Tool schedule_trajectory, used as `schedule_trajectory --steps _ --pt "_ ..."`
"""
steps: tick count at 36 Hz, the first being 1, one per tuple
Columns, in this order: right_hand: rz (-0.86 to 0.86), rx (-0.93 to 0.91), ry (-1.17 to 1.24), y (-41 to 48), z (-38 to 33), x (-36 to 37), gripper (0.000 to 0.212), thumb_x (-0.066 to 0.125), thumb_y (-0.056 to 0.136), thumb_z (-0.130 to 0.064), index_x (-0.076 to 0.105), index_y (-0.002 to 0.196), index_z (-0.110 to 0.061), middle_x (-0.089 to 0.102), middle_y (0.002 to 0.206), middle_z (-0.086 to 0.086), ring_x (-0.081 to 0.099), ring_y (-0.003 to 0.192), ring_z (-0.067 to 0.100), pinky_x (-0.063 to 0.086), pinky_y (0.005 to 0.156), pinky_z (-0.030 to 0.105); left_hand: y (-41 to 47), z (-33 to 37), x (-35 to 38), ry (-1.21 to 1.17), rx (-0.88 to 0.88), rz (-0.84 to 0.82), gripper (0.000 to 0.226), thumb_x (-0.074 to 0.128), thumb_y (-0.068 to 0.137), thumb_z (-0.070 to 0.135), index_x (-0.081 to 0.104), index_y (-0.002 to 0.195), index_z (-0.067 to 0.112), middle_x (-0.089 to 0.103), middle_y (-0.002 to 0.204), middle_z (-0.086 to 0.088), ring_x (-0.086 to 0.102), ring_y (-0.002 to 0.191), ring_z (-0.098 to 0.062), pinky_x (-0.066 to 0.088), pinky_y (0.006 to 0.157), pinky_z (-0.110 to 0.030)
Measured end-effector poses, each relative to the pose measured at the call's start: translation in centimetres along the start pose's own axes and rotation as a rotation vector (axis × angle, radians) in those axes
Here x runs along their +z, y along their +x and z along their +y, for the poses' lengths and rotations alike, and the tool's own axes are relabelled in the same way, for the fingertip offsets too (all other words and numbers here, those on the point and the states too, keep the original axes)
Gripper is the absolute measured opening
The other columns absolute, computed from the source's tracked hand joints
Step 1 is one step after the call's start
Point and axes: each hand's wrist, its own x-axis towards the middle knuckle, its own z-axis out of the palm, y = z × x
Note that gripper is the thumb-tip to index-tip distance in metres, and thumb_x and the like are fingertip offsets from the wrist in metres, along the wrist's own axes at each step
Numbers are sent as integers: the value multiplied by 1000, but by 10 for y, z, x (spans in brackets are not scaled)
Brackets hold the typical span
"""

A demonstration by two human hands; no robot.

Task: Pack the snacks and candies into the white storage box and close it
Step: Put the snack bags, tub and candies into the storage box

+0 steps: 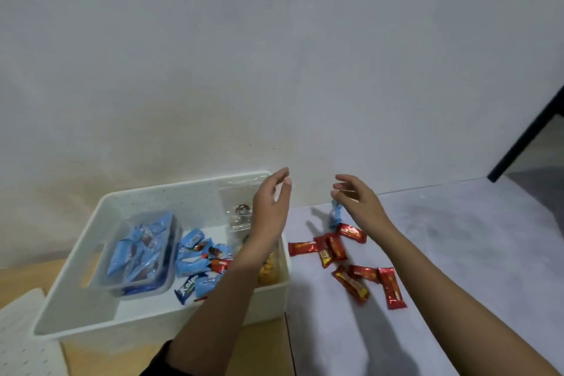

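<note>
On the grey tabletop (457, 238), seen from the head camera, our only view, the red candies (335, 249) lie scattered just right of the white storage box (271, 299). We judge the step in hand to be moving them into it. To do it well we should gather several at a time rather than one by one. We should let them go low over the bare floor of the box, beside the loose blue candies (195, 265), so none bounces out over the rim. The pile should stay below the walls. The clear tub (137, 256) of blue sweets and the yellow snack bag (270, 272) take up room inside. What looks like the perforated white lid (21, 342), at lower left, is not yet on and must sit flat.

Our left hand (270, 204) hovers above the box's far right corner, in front of a clear plastic bag (238, 201). Its fingers are loosely curved, thumb apart, and it holds nothing that we can see. Our right hand (360, 201) is raised over the tabletop with fingers spread and nearly straight. One blue candy (335, 214) hangs just beneath its fingertips, above the red ones. Whether the thumb pinches that wrapper or it is free of the hand we cannot tell, since the frame is blurred there.
</note>
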Motion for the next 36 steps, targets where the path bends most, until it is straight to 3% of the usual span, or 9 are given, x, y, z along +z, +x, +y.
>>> schedule_trajectory --steps 3,9,13,16,18,23,27,32,36 --pt "79 64 -64 -15 40 -40 41 62 88 -21 49 127 -19 59 117 1 54 108 13 46 90 31 -20 -7 52 37 18 -141 33 46 97 30 50 130 29 50 126 20 43 119 3 36 104 -21" --pt "34 193 -243 -60 137 -84 71 63 84 -43 25 143 -31 34 147 -3 33 134 15 32 108 35 -66 -80 120 286 13 -300 47 44 93 37 42 137 21 46 140 2 40 130 -10 36 110 -35" --pt "-96 82 -529 -86 190 -85 81 50 80 -66 5 143 -41 3 152 -17 -2 143 7 7 115 31 -100 -139 130 621 -34 -385 68 31 90 61 6 147 35 2 156 15 -2 143 -3 4 120 -38" --pt "-185 -19 -775 -90 223 -83 87 32 80 -78 1 148 -34 -8 157 -8 -16 144 15 0 118 42 -114 -158 133 867 -31 -481 74 16 80 76 -22 137 49 -32 147 18 -27 138 -4 -19 112 -43" --pt "-216 -14 -803 -85 234 -84 90 27 78 -80 -2 149 -32 -13 157 -4 -19 144 20 -5 114 44 -113 -166 137 930 -27 -491 75 9 73 83 -30 130 55 -40 144 18 -34 136 -6 -26 108 -48" --pt "-230 -80 -857 -55 242 -85 89 22 79 -80 -9 148 -33 -17 157 1 -22 143 22 -7 114 49 -88 -183 144 1104 13 -436 85 19 79 81 8 149 33 -6 158 -3 -16 144 -19 -14 107 -60" --pt "-215 -98 -852 -21 244 -83 91 25 77 -82 -14 146 -36 -10 157 4 -16 144 25 -6 114 51 -59 -185 145 1109 43 -379 87 18 77 82 2 148 35 -6 158 -1 -15 144 -25 -9 105 -66" --pt "-270 -173 -861 30 241 -76 96 27 72 -85 -8 147 -35 -9 158 5 -14 145 27 -4 112 56 -29 -193 142 1130 -5 -367 85 14 75 84 3 147 39 3 158 -2 -10 144 -32 -17 105 -64" --pt "-328 -257 -866 65 238 -66 98 41 68 -80 3 146 -35 -2 158 1 -5 145 28 8 112 62 -12 -198 137 1139 -48 -321 79 9 77 81 7 145 43 16 157 -1 7 145 -32 0 109 -63"
